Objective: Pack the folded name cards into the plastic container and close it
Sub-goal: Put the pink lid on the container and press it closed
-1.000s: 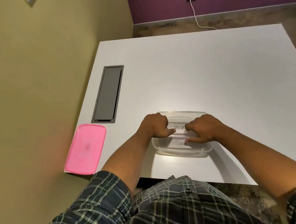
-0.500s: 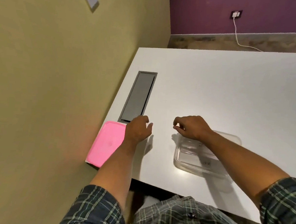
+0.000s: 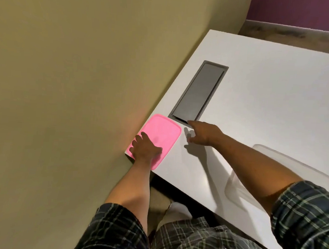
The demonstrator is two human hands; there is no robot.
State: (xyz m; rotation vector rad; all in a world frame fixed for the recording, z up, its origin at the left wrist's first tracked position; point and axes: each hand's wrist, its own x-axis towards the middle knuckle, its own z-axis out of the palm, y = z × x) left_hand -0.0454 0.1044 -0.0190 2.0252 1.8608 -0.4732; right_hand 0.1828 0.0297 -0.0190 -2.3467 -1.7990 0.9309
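White worktop [image 3: 268, 104] is carrying the clear plastic container [image 3: 285, 162], unclosed, while you are laying your flat, spread left hand [image 3: 145, 149] on the pink rectangular plastic lid [image 3: 162, 133], your loosely open, empty right hand [image 3: 203, 133] reaching nearby.

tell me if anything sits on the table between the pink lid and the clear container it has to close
Nothing visible does. The left hand lies flat on the pink lid; only bare table and the right hand, reaching above it, lie on the way to the clear container.

The lid [image 3: 160, 136] was smooth pink plastic, the container [image 3: 293, 168] clear plastic, the worktop [image 3: 268, 104] matt white, the shirt [image 3: 200, 241] checked cloth.
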